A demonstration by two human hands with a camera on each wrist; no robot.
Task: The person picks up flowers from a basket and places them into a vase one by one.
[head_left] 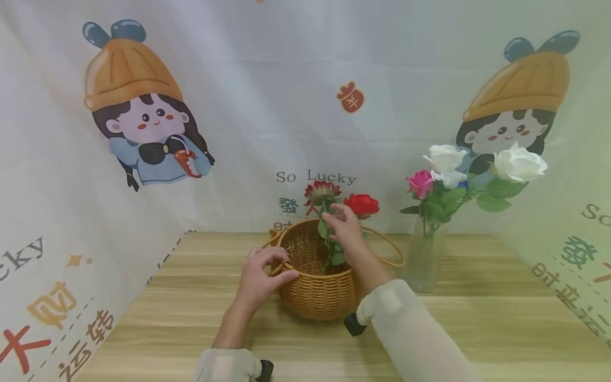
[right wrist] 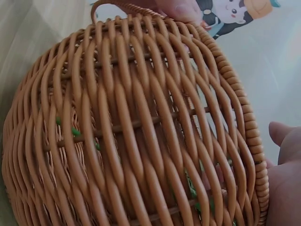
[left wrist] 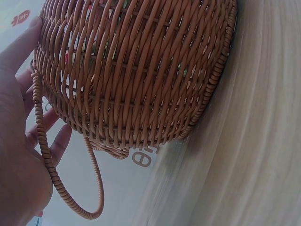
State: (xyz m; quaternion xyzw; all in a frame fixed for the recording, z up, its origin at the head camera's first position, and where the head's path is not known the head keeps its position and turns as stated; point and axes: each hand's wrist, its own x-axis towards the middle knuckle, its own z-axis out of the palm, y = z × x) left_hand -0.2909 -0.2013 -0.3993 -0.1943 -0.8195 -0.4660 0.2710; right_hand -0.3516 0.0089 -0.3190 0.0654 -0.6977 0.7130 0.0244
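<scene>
A round brown wicker basket stands on the wooden table. My left hand holds its left rim, thumb at the front edge and fingers farther back, beside a looped handle. Over the basket, my right hand pinches the stem of a dark red rose between thumb and fingertips. This rose's bloom is up, and its leafy stem reaches down inside the basket. Behind the right hand shows a bright red rose, its lower stem hidden. Green bits show through the weave in the right wrist view.
To the right of the basket stands a clear vase with white roses, a pink rose and a bit of blue. The basket's other handle leans out toward the vase. A printed cloth hangs behind and beside the table.
</scene>
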